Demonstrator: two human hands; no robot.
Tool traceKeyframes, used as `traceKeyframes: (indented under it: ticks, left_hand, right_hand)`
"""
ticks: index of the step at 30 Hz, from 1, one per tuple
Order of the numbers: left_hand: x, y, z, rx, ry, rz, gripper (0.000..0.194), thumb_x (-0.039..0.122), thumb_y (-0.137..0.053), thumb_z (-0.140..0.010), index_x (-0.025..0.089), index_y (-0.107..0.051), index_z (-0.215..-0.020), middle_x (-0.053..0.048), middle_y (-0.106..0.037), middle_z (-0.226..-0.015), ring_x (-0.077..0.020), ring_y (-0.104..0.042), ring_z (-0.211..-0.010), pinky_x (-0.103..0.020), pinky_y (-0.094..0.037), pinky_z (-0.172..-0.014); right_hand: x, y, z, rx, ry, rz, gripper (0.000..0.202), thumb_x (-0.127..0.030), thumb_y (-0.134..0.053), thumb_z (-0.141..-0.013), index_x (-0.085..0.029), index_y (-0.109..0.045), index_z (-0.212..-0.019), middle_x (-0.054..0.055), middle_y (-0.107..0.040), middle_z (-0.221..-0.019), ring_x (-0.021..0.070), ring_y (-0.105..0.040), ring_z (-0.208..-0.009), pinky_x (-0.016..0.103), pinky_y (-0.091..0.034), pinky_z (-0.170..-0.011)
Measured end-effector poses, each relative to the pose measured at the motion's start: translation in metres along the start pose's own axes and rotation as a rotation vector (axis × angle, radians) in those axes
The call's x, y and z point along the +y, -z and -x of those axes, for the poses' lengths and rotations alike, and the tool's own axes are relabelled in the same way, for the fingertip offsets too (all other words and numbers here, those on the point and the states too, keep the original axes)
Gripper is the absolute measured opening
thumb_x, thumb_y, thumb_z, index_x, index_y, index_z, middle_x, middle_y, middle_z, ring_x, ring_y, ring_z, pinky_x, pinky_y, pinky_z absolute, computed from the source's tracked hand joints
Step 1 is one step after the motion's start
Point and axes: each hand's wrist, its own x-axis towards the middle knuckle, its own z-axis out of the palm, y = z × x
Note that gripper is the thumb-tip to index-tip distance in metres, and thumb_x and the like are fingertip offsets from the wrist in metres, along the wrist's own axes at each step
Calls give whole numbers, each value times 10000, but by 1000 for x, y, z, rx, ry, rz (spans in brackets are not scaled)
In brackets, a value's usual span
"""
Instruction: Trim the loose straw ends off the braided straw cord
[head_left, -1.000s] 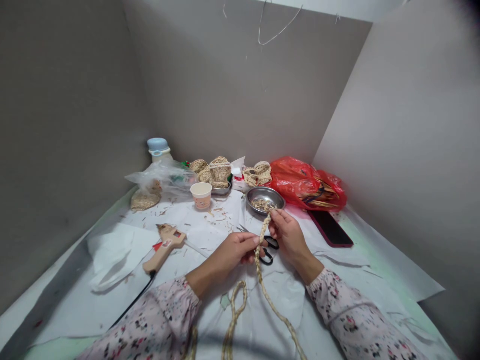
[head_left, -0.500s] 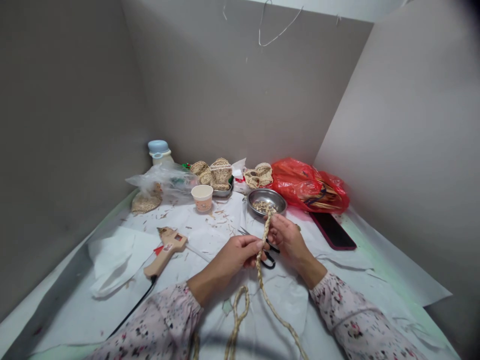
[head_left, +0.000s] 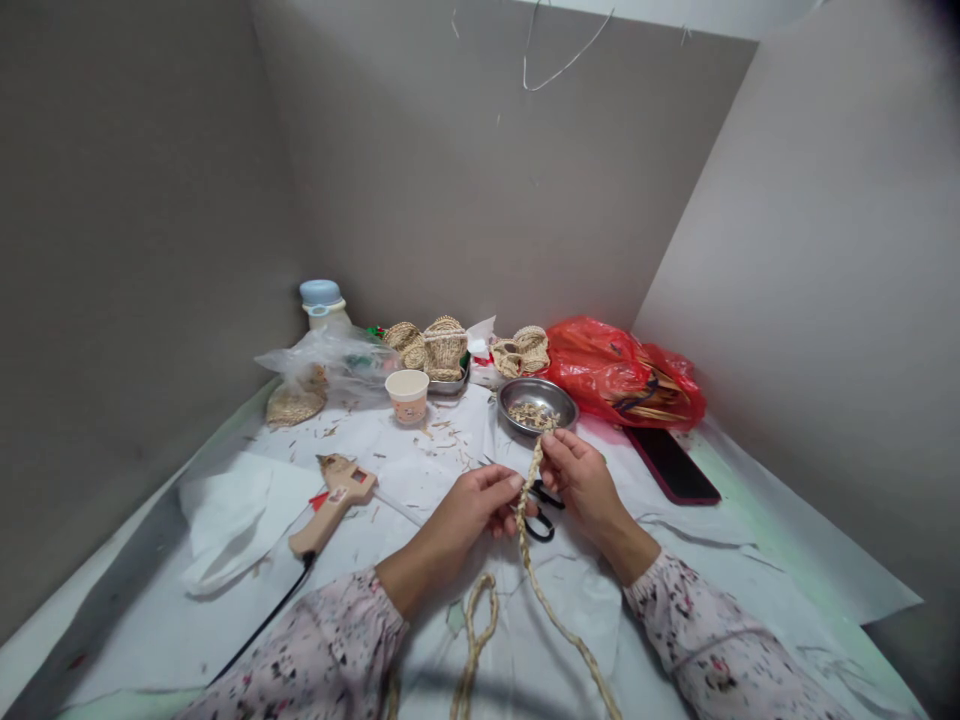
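A braided straw cord runs from between my hands down past the table's near edge. Its upper end is pinched in the fingers of my right hand, just in front of a steel bowl. Lower down, my left hand has its thumb and fingers against the cord's left side, closed on it. Black-handled scissors lie on the white paper behind the cord, partly hidden by the hands. A loop of similar straw cord rests nearer to me.
At left lies a hot glue gun with its cable. Along the back stand a paper cup, woven straw pieces, a clear plastic bag, a blue-lidded bottle and a red bag. A phone lies at right.
My right hand has shifted slightly right, and the cord now stands a little straighter with it. The view has turned slightly. Both hands keep their hold on the cord.
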Motion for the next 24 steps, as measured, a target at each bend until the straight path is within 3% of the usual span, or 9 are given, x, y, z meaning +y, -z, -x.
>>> traceKeyframes:
  ticks: [8, 17, 24]
  left_hand:
    - [-2, -2, -2, 35, -7, -9, 220, 341, -642, -783, 139, -555, -779, -52, -670, -709, -69, -468, -483, -209, -292, -486]
    - [-1, -2, -1, 42, -16, 81, 252, 363, -675, -755, 129, -584, -766, -31, -630, -689, -67, -455, -499, -201, -313, -511]
    - [-2, 0, -3, 13, -18, 112, 249, 369, -678, -763, 133, -597, -758, -30, -636, -690, -70, -476, -498, -201, -327, -508]
  right_hand:
    - [1, 0, 0, -25, -9, -4, 260, -454, -634, -802, -204, -567, -769, -49, -510, -574, 82, -427, -472, 213, -330, -460]
    - [0, -3, 7, -165, -27, 93, 239, -424, -657, -788, -196, -584, -781, -50, -523, -529, 88, -439, -461, 220, -331, -469]
    - [-6, -6, 8, -136, 12, 185, 275, -436, -642, -791, -205, -520, -702, -59, -508, -499, 90, -433, -448, 230, -326, -465]
